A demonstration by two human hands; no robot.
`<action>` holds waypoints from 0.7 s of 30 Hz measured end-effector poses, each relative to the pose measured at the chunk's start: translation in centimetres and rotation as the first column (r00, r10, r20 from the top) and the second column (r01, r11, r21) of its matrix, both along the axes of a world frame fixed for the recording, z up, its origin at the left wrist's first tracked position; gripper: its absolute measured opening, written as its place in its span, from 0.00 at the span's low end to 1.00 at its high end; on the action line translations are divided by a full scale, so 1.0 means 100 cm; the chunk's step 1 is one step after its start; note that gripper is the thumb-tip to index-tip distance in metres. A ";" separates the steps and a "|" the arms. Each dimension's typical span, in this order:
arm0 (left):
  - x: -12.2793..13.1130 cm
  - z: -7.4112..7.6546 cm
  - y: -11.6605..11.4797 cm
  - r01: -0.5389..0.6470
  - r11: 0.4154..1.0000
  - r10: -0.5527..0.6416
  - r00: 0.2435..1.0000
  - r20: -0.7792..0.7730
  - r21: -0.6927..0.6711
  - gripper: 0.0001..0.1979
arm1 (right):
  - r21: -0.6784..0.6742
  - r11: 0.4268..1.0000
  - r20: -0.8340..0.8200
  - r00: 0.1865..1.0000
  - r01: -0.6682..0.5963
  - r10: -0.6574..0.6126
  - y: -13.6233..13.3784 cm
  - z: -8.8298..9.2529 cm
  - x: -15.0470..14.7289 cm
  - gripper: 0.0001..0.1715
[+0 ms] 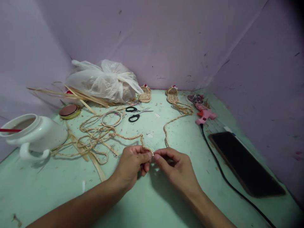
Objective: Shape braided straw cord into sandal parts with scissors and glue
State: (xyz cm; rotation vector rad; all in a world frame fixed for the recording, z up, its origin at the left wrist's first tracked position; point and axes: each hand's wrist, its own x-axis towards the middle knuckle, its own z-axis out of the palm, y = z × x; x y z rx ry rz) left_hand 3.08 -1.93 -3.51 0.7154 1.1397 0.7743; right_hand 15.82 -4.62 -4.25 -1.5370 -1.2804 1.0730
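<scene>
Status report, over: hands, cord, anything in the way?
Left hand pinching braided cord; right hand close beside it, grip unclear. Loose cord loops tangled off to the left, white ring among them. Scissors beyond the hands.

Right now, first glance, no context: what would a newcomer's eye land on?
Probably the two hands at front centre, the left hand pinching a braided rope and the right hand with its fingertips close beside. Next, the bulky white plastic bag at the back, left of centre. Then the pink glue gun on the right, beyond the dark phone.
</scene>
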 end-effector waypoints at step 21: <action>-0.001 0.000 -0.002 0.034 0.999 -0.035 0.998 0.061 0.008 0.09 | 0.222 0.973 0.205 0.979 -0.064 0.017 -0.005 -0.003 0.000 0.09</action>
